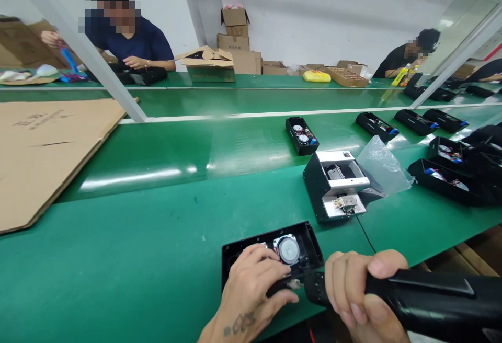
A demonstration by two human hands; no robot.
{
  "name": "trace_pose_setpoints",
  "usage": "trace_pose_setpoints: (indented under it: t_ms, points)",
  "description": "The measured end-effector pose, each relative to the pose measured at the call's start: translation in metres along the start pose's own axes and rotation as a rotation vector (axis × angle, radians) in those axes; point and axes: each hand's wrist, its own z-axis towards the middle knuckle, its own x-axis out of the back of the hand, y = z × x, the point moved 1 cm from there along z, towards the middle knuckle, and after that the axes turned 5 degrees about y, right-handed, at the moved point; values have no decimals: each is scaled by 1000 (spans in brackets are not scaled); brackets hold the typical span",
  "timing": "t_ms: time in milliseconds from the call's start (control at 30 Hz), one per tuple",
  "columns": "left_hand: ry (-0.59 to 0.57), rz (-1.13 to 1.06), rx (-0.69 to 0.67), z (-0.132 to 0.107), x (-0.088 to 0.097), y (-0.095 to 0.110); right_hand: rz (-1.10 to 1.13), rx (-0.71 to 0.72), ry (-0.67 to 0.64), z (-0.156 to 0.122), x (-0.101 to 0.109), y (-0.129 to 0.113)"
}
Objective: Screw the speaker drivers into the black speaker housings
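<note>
Under the left hand (251,280), fingers spread, the black speaker housing (270,251); right hand (361,293) clasping a black power screwdriver (423,298).

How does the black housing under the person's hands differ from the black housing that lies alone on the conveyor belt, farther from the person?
The near housing is touched by the left hand, and the right hand holds a black power tool at its edge; the far housing lies untouched. The near one rests on the table's front strip, the far one on the belt. The near one looks larger only by closeness. Both are open black shells with round speakers inside.
</note>
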Motion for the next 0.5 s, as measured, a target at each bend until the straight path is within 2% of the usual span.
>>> trace_pose_setpoints:
  t_ms: [100,200,300,500]
  points:
    - [-42,148,-15,-2,-3,1,25,54,68,1,0,0]
    - [-156,302,-36,-6,-9,2,6,7,138,-1,4,6]
    - [-221,357,-50,-10,-14,1,3,-53,85,-6,11,18]
    - [-231,350,-56,-11,-16,-1,8,-42,4,-12,21,37]
